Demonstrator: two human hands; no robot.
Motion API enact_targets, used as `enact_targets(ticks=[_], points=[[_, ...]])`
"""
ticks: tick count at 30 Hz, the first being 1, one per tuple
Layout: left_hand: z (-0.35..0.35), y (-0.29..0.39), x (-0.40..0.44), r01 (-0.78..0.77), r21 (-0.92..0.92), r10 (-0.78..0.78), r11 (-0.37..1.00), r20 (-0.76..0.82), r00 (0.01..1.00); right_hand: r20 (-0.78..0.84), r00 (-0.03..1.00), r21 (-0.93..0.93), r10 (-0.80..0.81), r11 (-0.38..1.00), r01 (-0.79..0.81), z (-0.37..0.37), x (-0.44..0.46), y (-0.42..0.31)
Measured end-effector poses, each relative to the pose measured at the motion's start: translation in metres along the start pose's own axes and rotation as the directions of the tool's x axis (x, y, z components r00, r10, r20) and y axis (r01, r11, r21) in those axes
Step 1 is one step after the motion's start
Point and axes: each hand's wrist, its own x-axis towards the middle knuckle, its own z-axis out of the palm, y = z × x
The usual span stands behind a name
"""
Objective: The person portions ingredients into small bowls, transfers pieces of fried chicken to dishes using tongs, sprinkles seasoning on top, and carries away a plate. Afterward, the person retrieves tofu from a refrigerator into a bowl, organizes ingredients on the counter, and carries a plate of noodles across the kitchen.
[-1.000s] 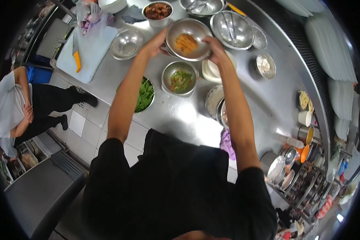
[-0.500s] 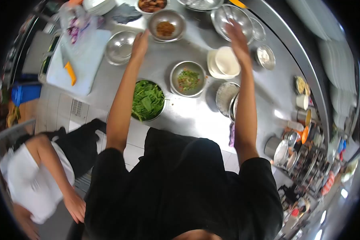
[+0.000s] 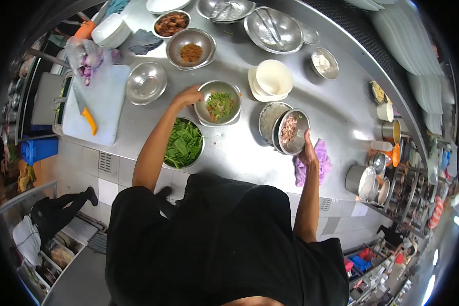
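Observation:
My left hand (image 3: 189, 95) is closed on the left rim of a metal bowl (image 3: 237, 105) that holds chopped green and reddish vegetables (image 3: 220, 106). On the right, my right hand (image 3: 307, 153) grips the outer side of a tilted metal bowl (image 3: 304, 122) with chopped pinkish pieces (image 3: 289, 130) in it. That bowl overlaps a bowl of white, grainy food (image 3: 273, 113), partly hidden behind it. Leafy greens (image 3: 183, 145) fill a bowl below my left forearm. A purple cloth (image 3: 319, 160) lies by my right wrist.
Cream plastic containers (image 3: 274, 79) stand beyond both hands. Farther back are a bowl of brown seasoning (image 3: 191, 52) and a large bowl with utensils (image 3: 273, 30). A yellow-handled knife (image 3: 89, 120) lies on the white cutting board (image 3: 104, 104). A person in white (image 3: 26, 237) is at lower left.
Both hands have come back toward me from the far bowls. The left now holds the chopped-vegetable bowl, the right the bowl of pinkish pieces. The person in white has moved farther away.

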Motion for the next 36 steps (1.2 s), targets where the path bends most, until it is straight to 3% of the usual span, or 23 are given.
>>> enact_targets(ticks=[2, 4, 6, 8, 11, 16, 17, 20, 22, 24, 27, 28, 30, 32, 34, 35, 36], points=[[-0.025, 0.028, -0.048, 0.102, -0.002, -0.102, 0.995, -0.093, 0.990, 0.057, 0.998, -0.019, 0.030, 0.999, -0.029, 0.030, -0.002, 0.009], [-0.052, 0.009, -0.071, 0.051, -0.243, -0.118, 0.969, -0.266, 0.957, 0.087, 0.996, 0.001, 0.029, 1.000, -0.029, 0.057, 0.010, 0.027], [-0.073, 0.018, -0.117, -0.052, -0.284, -0.063, 0.957, -0.382, 0.922, 0.044, 0.999, 0.038, -0.016, 0.999, 0.015, 0.108, 0.016, 0.029], [-0.081, 0.039, -0.171, -0.045, -0.316, -0.122, 0.948, -0.488, 0.864, 0.049, 0.998, 0.121, -0.029, 0.992, 0.023, 0.149, 0.031, 0.028], [-0.087, 0.019, -0.220, -0.154, -0.302, -0.049, 0.941, -0.569, 0.821, 0.146, 0.989, 0.195, -0.003, 0.981, -0.025, 0.203, 0.060, 0.012], [-0.025, 0.035, -0.279, -0.089, -0.350, -0.135, 0.933, -0.568, 0.812, 0.268, 0.963, 0.148, -0.024, 0.989, -0.016, 0.244, 0.117, -0.011], [-0.008, 0.037, -0.281, -0.075, -0.356, -0.124, 0.932, -0.505, 0.854, 0.284, 0.959, 0.118, -0.001, 0.992, -0.034, 0.244, 0.116, -0.013], [0.044, 0.038, -0.261, -0.060, -0.341, -0.058, 0.938, -0.327, 0.943, 0.236, 0.969, -0.073, 0.079, 0.995, -0.064, 0.228, 0.106, -0.022], [0.087, 0.012, -0.225, -0.082, -0.211, 0.021, 0.974, -0.279, 0.960, 0.192, 0.976, -0.207, 0.105, 0.976, -0.064, 0.220, 0.099, -0.022], [0.134, 0.003, -0.194, -0.095, -0.138, 0.062, 0.986, -0.223, 0.973, 0.217, 0.974, -0.196, 0.071, 0.980, -0.028, 0.209, 0.104, -0.022], [0.186, 0.001, -0.156, 0.021, -0.209, -0.042, 0.978, -0.096, 0.994, 0.311, 0.948, -0.175, 0.063, 0.984, -0.008, 0.203, 0.126, -0.040], [0.199, -0.004, -0.141, 0.020, -0.211, -0.042, 0.977, -0.101, 0.994, 0.369, 0.922, -0.168, 0.112, 0.984, -0.053, 0.204, 0.133, -0.042], [0.212, -0.011, -0.117, 0.029, -0.479, -0.100, 0.877, -0.124, 0.987, 0.376, 0.916, -0.165, 0.139, 0.983, -0.081, 0.207, 0.144, -0.045], [0.223, -0.024, -0.101, -0.020, -0.488, -0.047, 0.873, -0.125, 0.991, 0.371, 0.910, -0.341, 0.187, 0.938, -0.054, 0.204, 0.149, -0.052], [0.231, -0.032, -0.080, -0.056, -0.370, -0.053, 0.927, -0.278, 0.959, 0.398, 0.908, -0.394, 0.134, 0.918, 0.038, 0.195, 0.178, -0.038], [0.240, -0.034, -0.075, -0.267, -0.262, 0.155, 0.928, -0.379, 0.912, 0.562, 0.827, -0.409, 0.025, 0.877, 0.251, 0.185, 0.188, -0.030], [0.255, -0.050, -0.055, -0.405, -0.217, 0.283, 0.888, -0.438, 0.854, 0.543, 0.836, -0.397, -0.083, 0.852, 0.342, 0.187, 0.178, -0.024]])
